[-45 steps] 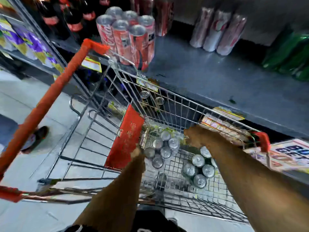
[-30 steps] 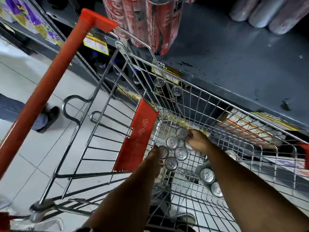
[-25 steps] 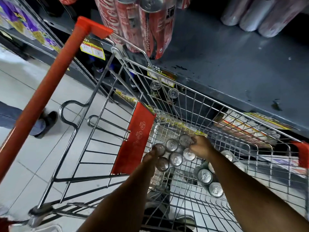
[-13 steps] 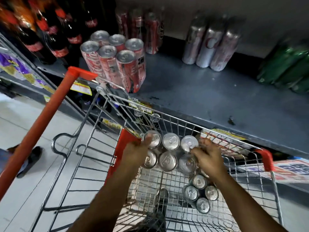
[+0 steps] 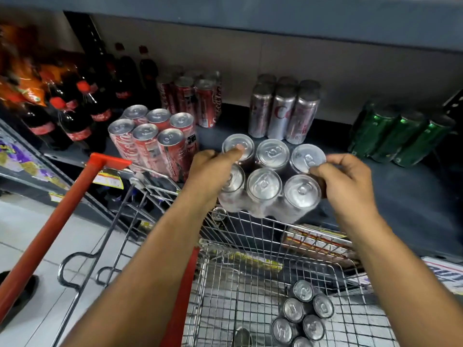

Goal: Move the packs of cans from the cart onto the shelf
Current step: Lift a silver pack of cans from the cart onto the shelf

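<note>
One pack of six silver-topped cans (image 5: 269, 176) was in the air between both hands, carried above the far rim of the cart (image 5: 250, 246) and over the near edge of the shelf (image 5: 400, 196). The left hand (image 5: 208, 171) was clamped on the pack's left side with a finger laid across the far-left can top; the right hand (image 5: 343, 179) gripped its right side, thumb on a can top and fingers curled round the outside. Judging from this, the pack was mid-transfer and not yet set down.

On the shelf stood a red pack (image 5: 155, 139) at the near left, another red pack (image 5: 193, 98) farther back, a silver pack (image 5: 283, 108) far in the middle, and green cans (image 5: 400, 136) at the right; which of these came from the cart could not be told. A bare stretch of shelf lay just beyond the carried pack, near the silver pack.

One more pack (image 5: 300, 314) lay at the bottom of the cart, near right, so at least that one was left to move after the one in hand.
</note>
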